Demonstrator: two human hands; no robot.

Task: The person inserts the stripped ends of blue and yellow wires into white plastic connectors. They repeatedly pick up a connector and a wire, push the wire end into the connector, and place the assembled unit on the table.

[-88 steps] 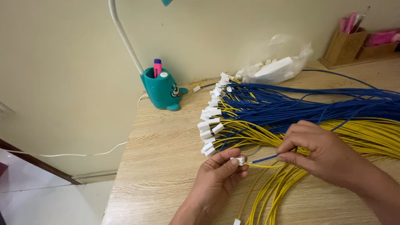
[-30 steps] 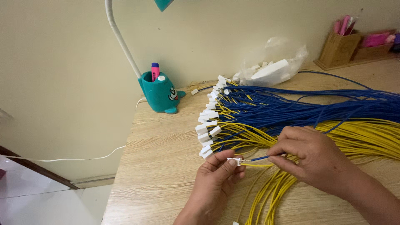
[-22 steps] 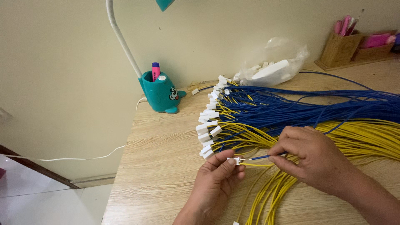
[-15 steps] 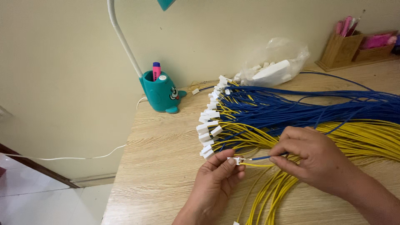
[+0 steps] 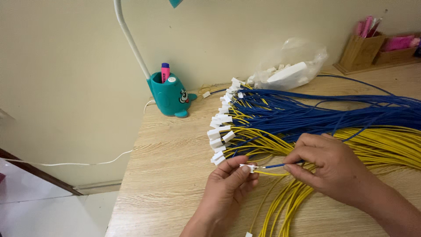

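Note:
My left hand point(image 5: 226, 193) pinches a small white connector point(image 5: 248, 167) between thumb and fingertips. A blue wire point(image 5: 280, 165) runs from that connector to my right hand point(image 5: 326, 166), which pinches the wire a short way along. A yellow wire also leaves the connector. Just beyond my hands lies a big bundle of blue wires point(image 5: 324, 112) and yellow wires point(image 5: 381, 145), each pair ending in a white connector point(image 5: 219, 131) fanned out at the left.
A teal desk lamp base point(image 5: 169, 96) holding a pink marker stands at the wooden table's point(image 5: 171, 175) back left edge. A clear plastic bag of white connectors point(image 5: 289, 72) lies at the back. Wooden organisers point(image 5: 372, 48) sit at the far right.
Almost nothing has moved. My hands stay on the same connector and blue wire, with only slight finger shifts and a small change of view.

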